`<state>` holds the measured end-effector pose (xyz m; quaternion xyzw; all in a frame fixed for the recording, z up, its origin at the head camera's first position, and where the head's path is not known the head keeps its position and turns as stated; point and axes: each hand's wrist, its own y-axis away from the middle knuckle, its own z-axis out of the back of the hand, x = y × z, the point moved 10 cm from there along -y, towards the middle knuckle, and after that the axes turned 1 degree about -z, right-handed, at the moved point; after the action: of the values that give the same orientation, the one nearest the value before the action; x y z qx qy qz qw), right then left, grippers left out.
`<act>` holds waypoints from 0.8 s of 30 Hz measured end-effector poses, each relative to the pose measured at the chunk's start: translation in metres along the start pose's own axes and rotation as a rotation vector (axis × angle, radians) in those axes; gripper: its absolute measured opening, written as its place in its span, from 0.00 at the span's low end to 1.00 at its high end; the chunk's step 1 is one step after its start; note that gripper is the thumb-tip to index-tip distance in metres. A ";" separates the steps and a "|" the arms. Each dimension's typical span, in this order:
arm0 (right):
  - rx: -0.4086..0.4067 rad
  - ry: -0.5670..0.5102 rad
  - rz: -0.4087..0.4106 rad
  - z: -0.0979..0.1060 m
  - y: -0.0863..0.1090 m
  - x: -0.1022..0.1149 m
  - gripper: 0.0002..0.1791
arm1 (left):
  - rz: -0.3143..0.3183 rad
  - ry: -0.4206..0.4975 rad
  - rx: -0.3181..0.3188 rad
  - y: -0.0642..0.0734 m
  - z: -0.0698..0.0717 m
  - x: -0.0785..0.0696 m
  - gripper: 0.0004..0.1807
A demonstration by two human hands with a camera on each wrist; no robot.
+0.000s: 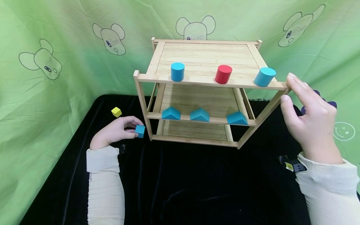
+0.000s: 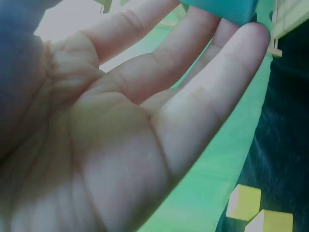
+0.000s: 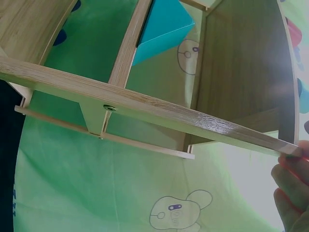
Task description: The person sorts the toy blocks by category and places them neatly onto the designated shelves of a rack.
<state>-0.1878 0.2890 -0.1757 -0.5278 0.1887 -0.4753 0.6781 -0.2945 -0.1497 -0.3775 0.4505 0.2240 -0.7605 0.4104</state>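
A small blue cube is pinched between the thumb and fingers of my left hand, just left of the wooden shelf's front left leg. In the left wrist view the blue cube shows at the fingertips, partly cut off by the frame. My right hand grips the front right top corner of the three-tier wooden shelf, thumb below and index finger above. The right wrist view shows those fingertips at the end of the shelf's post.
Two blue cylinders and a red cylinder stand along the top tier's front. Three blue triangular blocks line the middle tier's front. A yellow cube lies behind my left hand; the left wrist view shows two yellow cubes. Black cloth covers the table.
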 end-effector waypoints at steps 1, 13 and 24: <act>0.002 -0.001 0.002 0.000 0.000 0.000 0.23 | -0.004 0.001 0.005 0.000 -0.001 -0.002 0.19; 0.007 0.002 -0.004 0.000 0.000 -0.001 0.23 | -0.031 -0.071 0.054 -0.002 -0.014 -0.026 0.18; -0.003 0.000 -0.010 0.000 0.000 0.000 0.23 | -0.067 -0.092 0.145 -0.011 -0.040 -0.047 0.15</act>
<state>-0.1873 0.2890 -0.1759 -0.5299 0.1868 -0.4782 0.6750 -0.2711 -0.0951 -0.3567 0.4361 0.1642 -0.8078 0.3610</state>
